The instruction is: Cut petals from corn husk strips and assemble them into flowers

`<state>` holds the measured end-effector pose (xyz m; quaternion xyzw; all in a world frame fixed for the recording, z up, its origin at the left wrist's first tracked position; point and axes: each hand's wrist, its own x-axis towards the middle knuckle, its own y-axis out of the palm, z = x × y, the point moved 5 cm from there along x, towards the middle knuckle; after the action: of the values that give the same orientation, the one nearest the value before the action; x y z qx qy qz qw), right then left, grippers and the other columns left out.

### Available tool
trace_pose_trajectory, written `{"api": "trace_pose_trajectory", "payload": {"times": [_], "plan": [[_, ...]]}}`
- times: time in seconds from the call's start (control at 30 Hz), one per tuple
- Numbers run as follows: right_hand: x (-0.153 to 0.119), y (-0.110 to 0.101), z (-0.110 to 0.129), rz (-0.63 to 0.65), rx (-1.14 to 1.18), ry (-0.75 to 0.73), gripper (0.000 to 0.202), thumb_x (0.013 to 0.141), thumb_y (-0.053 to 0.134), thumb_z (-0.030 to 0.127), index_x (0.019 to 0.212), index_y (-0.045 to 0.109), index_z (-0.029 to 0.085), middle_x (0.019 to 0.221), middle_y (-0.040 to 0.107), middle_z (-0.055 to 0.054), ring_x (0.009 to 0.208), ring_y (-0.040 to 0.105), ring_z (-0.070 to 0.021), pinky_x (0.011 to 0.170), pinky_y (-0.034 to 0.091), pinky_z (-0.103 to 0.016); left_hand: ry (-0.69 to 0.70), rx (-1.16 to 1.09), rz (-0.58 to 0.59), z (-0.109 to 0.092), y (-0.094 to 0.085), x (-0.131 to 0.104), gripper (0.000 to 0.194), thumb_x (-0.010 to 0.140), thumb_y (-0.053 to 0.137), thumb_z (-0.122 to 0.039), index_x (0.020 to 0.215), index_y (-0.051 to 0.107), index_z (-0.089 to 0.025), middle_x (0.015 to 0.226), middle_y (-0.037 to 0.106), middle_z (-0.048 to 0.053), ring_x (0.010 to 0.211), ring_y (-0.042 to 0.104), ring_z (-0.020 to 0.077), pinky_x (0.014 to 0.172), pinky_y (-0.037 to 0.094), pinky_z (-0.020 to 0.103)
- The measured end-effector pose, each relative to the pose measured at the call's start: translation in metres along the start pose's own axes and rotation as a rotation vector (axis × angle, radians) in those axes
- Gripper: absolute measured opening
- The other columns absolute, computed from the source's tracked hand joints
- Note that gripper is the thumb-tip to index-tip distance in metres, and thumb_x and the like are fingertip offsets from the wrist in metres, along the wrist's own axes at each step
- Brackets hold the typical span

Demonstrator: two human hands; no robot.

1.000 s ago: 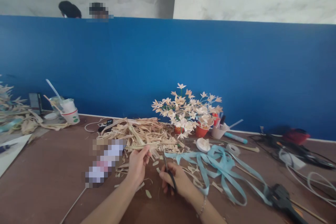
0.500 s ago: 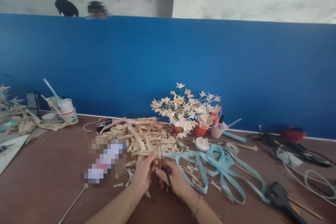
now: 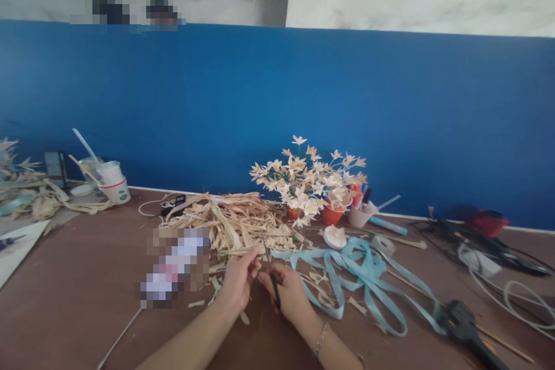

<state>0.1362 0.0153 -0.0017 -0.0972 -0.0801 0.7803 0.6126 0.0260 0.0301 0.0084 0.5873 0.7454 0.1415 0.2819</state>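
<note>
My right hand (image 3: pixel 288 290) is closed around a pair of dark-handled scissors (image 3: pixel 274 288), whose blades point away from me. Just left of the blades, my left hand (image 3: pixel 241 278) is held in a pinch with thumb and fingertips together; what sits between them is too small to make out. Beyond both hands lies a heap of dried husk strips (image 3: pixel 243 219). A pale blue ribbon (image 3: pixel 368 277) lies loosely looped to the right of my right hand. Small husk scraps (image 3: pixel 245 318) are scattered on the brown table (image 3: pixel 104 266) around my hands.
Pale husk flowers (image 3: pixel 303 176) stand in red cups (image 3: pixel 333 215) behind the heap. A tape roll (image 3: pixel 384 244), a black glue gun (image 3: pixel 462 324) and cables (image 3: pixel 511 295) lie to the right. A blurred-out object (image 3: pixel 173 272) on a white cord lies left. A blue partition (image 3: pixel 217 98) closes the back.
The scissors have turned slightly, their tips leaning a little further left. Both hands stay nearly where they were, with the same grip. The whole view has shifted very slightly.
</note>
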Motion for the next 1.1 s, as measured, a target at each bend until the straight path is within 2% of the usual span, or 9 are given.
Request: {"api": "trace_pose_trajectory", "payload": {"times": [0.17, 0.33, 0.47, 0.6, 0.7, 0.83, 0.97, 1.1], "plan": [[-0.002, -0.009, 0.003, -0.030, 0.031, 0.089, 0.039, 0.069, 0.059, 0.055, 0.066, 0.048, 0.018, 0.039, 0.046, 0.007, 0.030, 0.041, -0.0071, 0.029, 0.028, -0.017, 0.012, 0.071, 0.037, -0.005, -0.001, 0.003, 0.023, 0.056, 0.074, -0.028, 0.058, 0.057, -0.012, 0.049, 0.053, -0.003, 0.043, 0.047, 0.0057, 0.037, 0.030, 0.015], [0.000, -0.020, 0.006, -0.087, 0.148, 0.030, 0.044, 0.066, 0.064, 0.052, 0.091, 0.051, 0.017, 0.045, 0.051, 0.007, 0.035, 0.046, -0.0086, 0.033, 0.035, -0.017, 0.033, 0.444, 0.215, -0.006, 0.003, 0.003, 0.022, 0.061, 0.070, -0.030, 0.059, 0.057, -0.013, 0.041, 0.049, -0.005, 0.035, 0.040, 0.0054, 0.033, 0.024, 0.016], [-0.001, -0.020, 0.006, -0.039, 0.141, 0.054, 0.039, 0.064, 0.066, 0.051, 0.073, 0.050, 0.016, 0.039, 0.048, 0.007, 0.030, 0.042, -0.0069, 0.029, 0.031, -0.016, -0.028, 0.611, 0.307, -0.005, 0.004, 0.000, 0.020, 0.061, 0.071, -0.029, 0.064, 0.058, -0.014, 0.042, 0.052, -0.004, 0.035, 0.042, 0.0062, 0.033, 0.026, 0.016], [-0.003, -0.023, 0.003, -0.066, 0.235, 0.098, 0.038, 0.066, 0.063, 0.051, 0.073, 0.047, 0.017, 0.037, 0.048, 0.007, 0.028, 0.043, -0.0071, 0.027, 0.023, -0.013, -0.085, 0.578, 0.396, -0.006, 0.006, 0.000, 0.021, 0.058, 0.073, -0.027, 0.069, 0.061, -0.013, 0.047, 0.055, -0.004, 0.037, 0.043, 0.0054, 0.034, 0.027, 0.015], [-0.003, -0.024, 0.002, -0.066, 0.329, 0.089, 0.036, 0.069, 0.059, 0.050, 0.075, 0.048, 0.017, 0.039, 0.048, 0.007, 0.028, 0.043, -0.0066, 0.026, 0.022, -0.012, -0.119, 0.478, 0.431, -0.003, 0.006, 0.001, 0.021, 0.060, 0.073, -0.027, 0.071, 0.064, -0.011, 0.053, 0.060, -0.001, 0.041, 0.047, 0.0055, 0.036, 0.028, 0.015], [-0.002, -0.026, -0.001, -0.085, 0.358, 0.078, 0.033, 0.070, 0.058, 0.047, 0.076, 0.049, 0.016, 0.039, 0.047, 0.008, 0.028, 0.043, -0.0058, 0.026, 0.021, -0.012, -0.186, 0.325, 0.413, 0.004, 0.004, 0.002, 0.023, 0.063, 0.072, -0.028, 0.076, 0.066, -0.011, 0.069, 0.068, 0.005, 0.062, 0.061, 0.0105, 0.050, 0.041, 0.015], [0.000, -0.027, -0.003, -0.093, 0.340, 0.086, 0.033, 0.069, 0.058, 0.048, 0.074, 0.049, 0.017, 0.038, 0.047, 0.008, 0.027, 0.042, -0.0061, 0.025, 0.020, -0.012, -0.110, 0.380, 0.413, -0.002, 0.008, -0.001, 0.026, 0.062, 0.073, -0.031, 0.078, 0.066, -0.011, 0.075, 0.070, 0.006, 0.068, 0.063, 0.0140, 0.066, 0.048, 0.023], [-0.001, -0.026, 0.000, -0.091, 0.312, 0.089, 0.032, 0.070, 0.058, 0.047, 0.072, 0.048, 0.017, 0.036, 0.047, 0.008, 0.026, 0.042, -0.0061, 0.025, 0.020, -0.012, -0.033, 0.514, 0.423, -0.007, 0.011, -0.002, 0.026, 0.063, 0.071, -0.033, 0.075, 0.066, -0.011, 0.067, 0.069, 0.005, 0.061, 0.061, 0.0141, 0.061, 0.048, 0.024]]}}
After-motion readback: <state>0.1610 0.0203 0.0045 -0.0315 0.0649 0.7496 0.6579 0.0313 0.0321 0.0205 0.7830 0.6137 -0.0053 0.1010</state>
